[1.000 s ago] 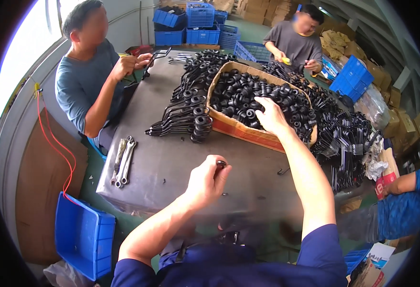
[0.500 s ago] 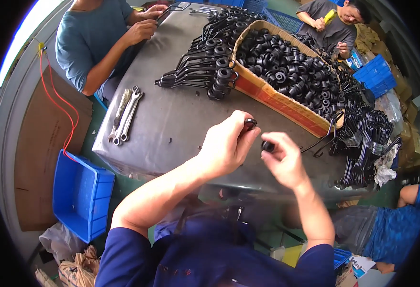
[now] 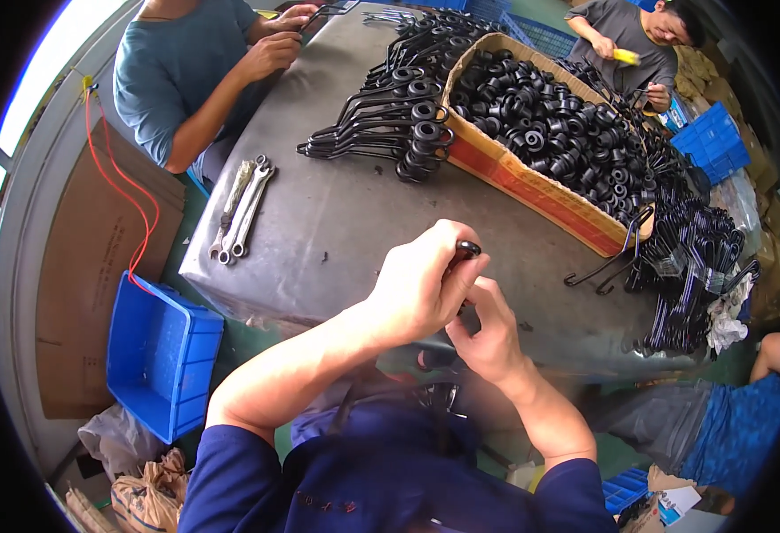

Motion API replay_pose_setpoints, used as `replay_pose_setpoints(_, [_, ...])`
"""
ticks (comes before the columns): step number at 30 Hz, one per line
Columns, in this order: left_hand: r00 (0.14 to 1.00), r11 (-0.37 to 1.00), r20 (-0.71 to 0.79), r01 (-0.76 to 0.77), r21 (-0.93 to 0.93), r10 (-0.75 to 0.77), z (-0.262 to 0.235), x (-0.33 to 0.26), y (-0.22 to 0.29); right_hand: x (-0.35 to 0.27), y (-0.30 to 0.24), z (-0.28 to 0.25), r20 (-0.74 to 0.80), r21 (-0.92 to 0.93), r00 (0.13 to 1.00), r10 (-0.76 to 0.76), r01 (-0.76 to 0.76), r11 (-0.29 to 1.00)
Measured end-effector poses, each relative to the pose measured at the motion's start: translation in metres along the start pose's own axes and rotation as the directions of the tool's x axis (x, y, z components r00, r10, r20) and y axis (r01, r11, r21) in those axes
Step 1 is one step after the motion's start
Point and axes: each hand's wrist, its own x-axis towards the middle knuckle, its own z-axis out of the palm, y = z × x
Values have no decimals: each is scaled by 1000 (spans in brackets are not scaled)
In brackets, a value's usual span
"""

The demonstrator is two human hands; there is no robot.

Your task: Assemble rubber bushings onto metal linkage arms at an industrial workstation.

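My left hand (image 3: 417,284) is closed round a black metal rod, whose looped end (image 3: 469,249) pokes out above the thumb; the fist hides the rest. Just below and touching it, my right hand (image 3: 493,342) has its fingers pinched together. Between them is a black rubber bushing, now almost wholly hidden by the fingers. Beyond my hands, an open cardboard box (image 3: 519,197) holds many loose black bushings (image 3: 554,138). Left of the box lies a pile of bent black rods (image 3: 363,133) with bushings on their ends.
Wrenches (image 3: 246,213) lie at the table's (image 3: 319,222) left edge. More black rods (image 3: 688,266) are heaped at the right. A blue bin (image 3: 163,355) stands on the floor at left. One co-worker (image 3: 186,80) handles a rod; another (image 3: 630,53) holds a yellow tool.
My right hand has moved left and down, bringing the bushing from beside my left hand to just under it. My left hand keeps its hold on the rod.
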Motion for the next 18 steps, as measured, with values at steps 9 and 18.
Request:
replay_pose_setpoints(9, [996,996,12,-93,-14,94,-2,0,-2,18,-8,-9,208,-122,959,194,-171,978])
replay_pose_setpoints(18, [997,996,17,-72,-47,73,1,2,-6,15,1,-13,157,1,971,180,-183,983])
